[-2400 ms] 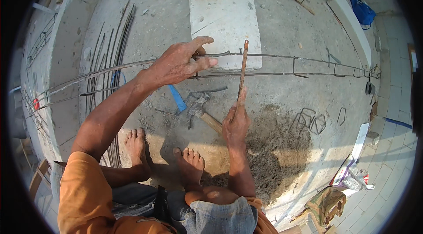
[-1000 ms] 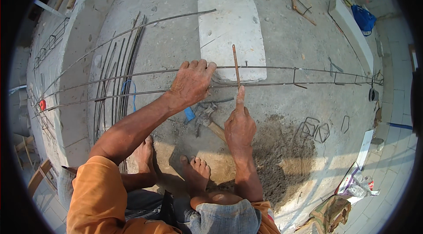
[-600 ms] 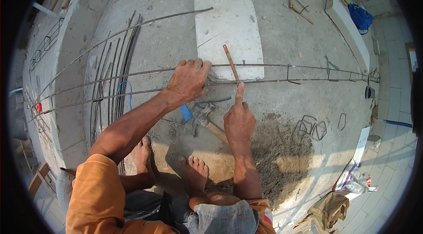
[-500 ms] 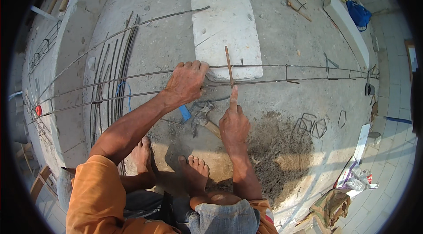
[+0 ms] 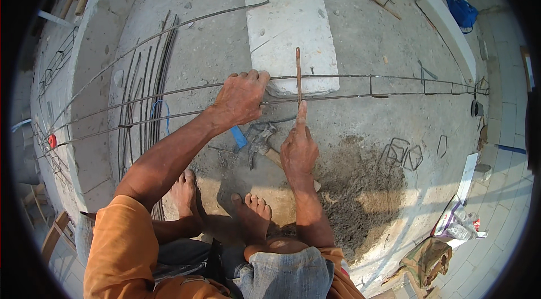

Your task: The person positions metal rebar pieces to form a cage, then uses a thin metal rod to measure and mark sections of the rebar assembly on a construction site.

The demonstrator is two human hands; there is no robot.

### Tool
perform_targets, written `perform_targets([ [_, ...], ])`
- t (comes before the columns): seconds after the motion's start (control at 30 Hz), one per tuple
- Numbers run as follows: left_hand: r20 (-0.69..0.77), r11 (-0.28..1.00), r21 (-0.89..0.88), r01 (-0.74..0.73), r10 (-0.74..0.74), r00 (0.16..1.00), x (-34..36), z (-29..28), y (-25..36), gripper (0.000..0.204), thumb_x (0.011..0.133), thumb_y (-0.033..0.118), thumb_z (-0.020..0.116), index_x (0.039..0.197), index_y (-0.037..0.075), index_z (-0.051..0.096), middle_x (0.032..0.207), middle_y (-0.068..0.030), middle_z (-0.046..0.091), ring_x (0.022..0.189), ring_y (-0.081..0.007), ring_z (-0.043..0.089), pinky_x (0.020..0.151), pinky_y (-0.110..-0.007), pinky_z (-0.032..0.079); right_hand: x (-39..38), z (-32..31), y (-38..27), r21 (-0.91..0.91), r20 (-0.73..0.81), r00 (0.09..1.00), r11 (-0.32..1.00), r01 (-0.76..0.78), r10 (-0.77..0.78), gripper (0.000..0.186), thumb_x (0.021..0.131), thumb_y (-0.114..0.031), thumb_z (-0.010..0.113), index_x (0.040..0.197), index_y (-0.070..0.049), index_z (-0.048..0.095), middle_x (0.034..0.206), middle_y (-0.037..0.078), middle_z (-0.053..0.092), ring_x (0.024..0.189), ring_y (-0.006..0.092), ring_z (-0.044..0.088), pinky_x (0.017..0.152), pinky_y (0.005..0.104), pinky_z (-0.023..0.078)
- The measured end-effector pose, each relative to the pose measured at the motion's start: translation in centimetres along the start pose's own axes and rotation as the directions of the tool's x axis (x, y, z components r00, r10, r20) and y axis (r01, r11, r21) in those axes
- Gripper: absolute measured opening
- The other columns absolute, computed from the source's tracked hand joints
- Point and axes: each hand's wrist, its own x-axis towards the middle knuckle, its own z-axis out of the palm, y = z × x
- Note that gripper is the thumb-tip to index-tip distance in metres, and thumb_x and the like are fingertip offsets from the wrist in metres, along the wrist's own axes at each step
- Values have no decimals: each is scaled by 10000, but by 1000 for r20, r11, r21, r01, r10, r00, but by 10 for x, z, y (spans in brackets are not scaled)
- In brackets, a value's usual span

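Note:
My left hand point(image 5: 242, 96) is closed around a long steel rebar point(image 5: 197, 89) of a partly assembled cage, at the left edge of a white concrete slab point(image 5: 293, 28). My right hand point(image 5: 300, 155) grips a narrow rust-brown hacksaw point(image 5: 298, 71), seen edge-on from above, its index finger stretched along the top. The saw lies across the two cage bars over the slab's near end; its handle is hidden by the hand. A claw hammer point(image 5: 261, 144) rests on the ground between my hands, its wooden handle partly behind my right hand.
Loose rebars point(image 5: 159, 73) lie at left beside a low concrete wall point(image 5: 93, 73). At right are bent wire stirrups point(image 5: 403, 152) and a dark sand patch point(image 5: 360, 197). A blue bag point(image 5: 462, 11) sits far right. My bare feet point(image 5: 252, 217) stand near the hammer.
My right hand and the hacksaw have moved slightly away from me, and the saw now sits straighter across the bars. My left hand keeps its grip. The whole view has shifted a little.

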Motion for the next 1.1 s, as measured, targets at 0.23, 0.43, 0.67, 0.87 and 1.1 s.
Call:
perform_targets([
  [0.23,27,1000,24,-1,1,1000,1,4,-3,436,623,73,743,970,-2,491,830,-171,579,736,-325,646,664,-420,528,0,5,-2,-110,18,1000,994,-3,5,716,841,32,553,1487,-81,267,766,177,629,583,318,622,486,407,468],
  [0.43,79,999,-11,32,-31,996,5,2,-2,458,595,46,711,986,8,476,846,-166,569,783,-354,634,671,-441,519,-28,17,8,-178,-53,998,984,9,-19,826,767,-16,632,1492,-75,241,676,120,568,458,252,582,385,380,446],
  [0.67,63,999,-38,13,-10,998,4,7,-3,423,618,49,722,961,-6,480,847,-198,593,755,-372,645,674,-443,530,4,19,-4,-168,-58,998,986,-9,-1,828,739,4,630,1484,-83,279,717,125,578,473,257,580,407,384,451],
  [0.87,72,998,-50,32,-28,997,6,4,-3,468,610,51,709,1008,13,466,846,-166,580,794,-366,634,670,-466,507,-8,17,12,-39,-113,993,999,16,-20,781,772,47,592,1480,-94,295,744,141,610,506,269,595,434,370,457],
  [1.1,104,998,-35,50,-46,993,4,6,-4,475,609,56,715,1014,21,468,865,-163,580,792,-354,640,667,-459,513,-2,14,6,-74,-67,997,997,18,-23,734,804,60,572,1473,-94,316,762,150,634,543,272,611,460,361,466],
])
